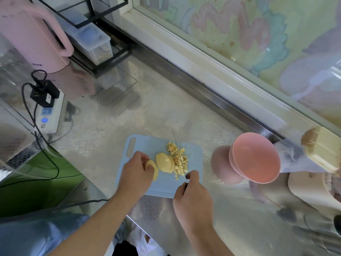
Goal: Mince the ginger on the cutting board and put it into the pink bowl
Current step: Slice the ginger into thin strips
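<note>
Right hand pinches the knife over diced ginger; left hand pinches a ginger slice near the cutting board edge; pink bowl right, empty.

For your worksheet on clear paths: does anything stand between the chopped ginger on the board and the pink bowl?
Nothing visible does. The chopped ginger lies on the blue cutting board, with only bare steel counter between the board's edge and the pink bowl.
</note>
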The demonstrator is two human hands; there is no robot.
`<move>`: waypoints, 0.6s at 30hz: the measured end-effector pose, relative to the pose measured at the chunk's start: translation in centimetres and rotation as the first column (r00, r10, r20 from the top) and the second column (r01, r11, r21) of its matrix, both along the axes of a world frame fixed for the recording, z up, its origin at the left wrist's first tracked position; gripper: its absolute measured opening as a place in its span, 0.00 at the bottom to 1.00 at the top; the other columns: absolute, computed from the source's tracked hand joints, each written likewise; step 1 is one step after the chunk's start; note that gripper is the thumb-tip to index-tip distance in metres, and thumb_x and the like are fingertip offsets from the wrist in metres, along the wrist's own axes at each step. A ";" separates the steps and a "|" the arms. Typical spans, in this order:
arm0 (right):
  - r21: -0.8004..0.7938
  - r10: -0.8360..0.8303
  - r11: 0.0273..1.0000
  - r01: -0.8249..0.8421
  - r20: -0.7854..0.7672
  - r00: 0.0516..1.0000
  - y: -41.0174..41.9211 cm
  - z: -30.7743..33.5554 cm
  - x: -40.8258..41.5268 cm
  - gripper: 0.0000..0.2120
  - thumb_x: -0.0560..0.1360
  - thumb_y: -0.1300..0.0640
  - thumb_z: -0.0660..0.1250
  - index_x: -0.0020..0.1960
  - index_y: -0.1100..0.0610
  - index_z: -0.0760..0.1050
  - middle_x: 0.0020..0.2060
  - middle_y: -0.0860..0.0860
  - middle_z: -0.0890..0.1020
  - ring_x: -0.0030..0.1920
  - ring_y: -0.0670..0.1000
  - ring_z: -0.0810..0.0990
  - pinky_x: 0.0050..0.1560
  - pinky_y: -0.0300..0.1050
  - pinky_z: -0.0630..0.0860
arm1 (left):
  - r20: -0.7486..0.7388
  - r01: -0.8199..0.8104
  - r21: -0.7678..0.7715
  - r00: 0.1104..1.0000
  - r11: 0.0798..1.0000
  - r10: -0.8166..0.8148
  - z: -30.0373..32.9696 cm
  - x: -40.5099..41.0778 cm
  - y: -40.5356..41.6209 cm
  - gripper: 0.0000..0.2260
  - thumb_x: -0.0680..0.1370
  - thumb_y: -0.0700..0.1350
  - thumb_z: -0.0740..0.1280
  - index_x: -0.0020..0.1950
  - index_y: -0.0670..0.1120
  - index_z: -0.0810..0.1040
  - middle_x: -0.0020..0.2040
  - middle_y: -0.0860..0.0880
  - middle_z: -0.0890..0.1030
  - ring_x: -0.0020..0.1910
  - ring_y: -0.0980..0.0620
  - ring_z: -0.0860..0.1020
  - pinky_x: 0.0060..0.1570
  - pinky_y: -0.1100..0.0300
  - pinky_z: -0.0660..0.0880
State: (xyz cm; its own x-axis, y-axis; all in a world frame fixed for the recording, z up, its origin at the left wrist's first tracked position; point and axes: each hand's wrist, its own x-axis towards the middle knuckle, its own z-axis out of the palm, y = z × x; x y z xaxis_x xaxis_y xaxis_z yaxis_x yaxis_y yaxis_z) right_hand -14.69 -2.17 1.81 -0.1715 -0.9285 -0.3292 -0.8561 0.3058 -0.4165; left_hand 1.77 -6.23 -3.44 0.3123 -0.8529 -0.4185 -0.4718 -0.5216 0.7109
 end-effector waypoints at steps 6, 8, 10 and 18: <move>0.006 0.005 1.000 -0.005 0.004 1.000 0.0 -0.2 0.7 0.09 0.79 0.57 0.56 0.52 0.46 0.58 0.31 0.46 0.75 0.33 0.52 0.77 0.32 0.48 0.67 | 0.170 0.039 -0.047 0.985 0.998 -0.031 -1.3 1.8 0.0 0.07 0.78 0.47 0.72 0.50 0.51 0.74 0.46 0.53 0.77 0.44 0.51 0.78 0.45 0.52 0.78; 0.005 0.008 1.000 -0.008 0.004 1.000 0.1 -0.3 0.9 0.09 0.79 0.57 0.56 0.52 0.45 0.58 0.31 0.46 0.75 0.33 0.52 0.76 0.32 0.48 0.67 | 0.206 0.088 -0.053 0.976 0.995 -0.075 -1.5 1.8 0.3 0.09 0.79 0.49 0.71 0.55 0.51 0.73 0.52 0.53 0.74 0.47 0.49 0.77 0.48 0.49 0.78; 0.004 0.006 1.000 -0.007 0.006 1.000 0.1 -0.4 1.0 0.09 0.78 0.58 0.56 0.52 0.46 0.58 0.30 0.46 0.74 0.33 0.52 0.76 0.32 0.48 0.68 | 0.199 0.190 -0.057 0.964 0.980 -0.176 -1.7 1.9 0.6 0.17 0.76 0.53 0.73 0.61 0.53 0.73 0.58 0.55 0.71 0.51 0.50 0.77 0.51 0.49 0.79; 0.007 -0.004 1.000 0.004 0.020 1.000 -0.1 -0.5 1.3 0.08 0.78 0.58 0.57 0.51 0.46 0.60 0.31 0.46 0.76 0.33 0.53 0.77 0.34 0.50 0.72 | 0.386 0.480 -0.010 0.811 0.877 -0.440 -1.4 1.3 0.9 0.26 0.76 0.53 0.74 0.71 0.50 0.71 0.68 0.53 0.67 0.65 0.50 0.71 0.53 0.55 0.79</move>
State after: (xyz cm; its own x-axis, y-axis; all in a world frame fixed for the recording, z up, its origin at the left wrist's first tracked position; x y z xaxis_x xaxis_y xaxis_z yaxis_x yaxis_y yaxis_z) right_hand -13.39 -2.24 1.34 -0.1686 -0.9256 -0.3388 -0.8466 0.3120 -0.4312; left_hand 3.08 -5.37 -4.88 -0.0167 -0.9662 -0.2571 -0.8705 -0.1125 0.4792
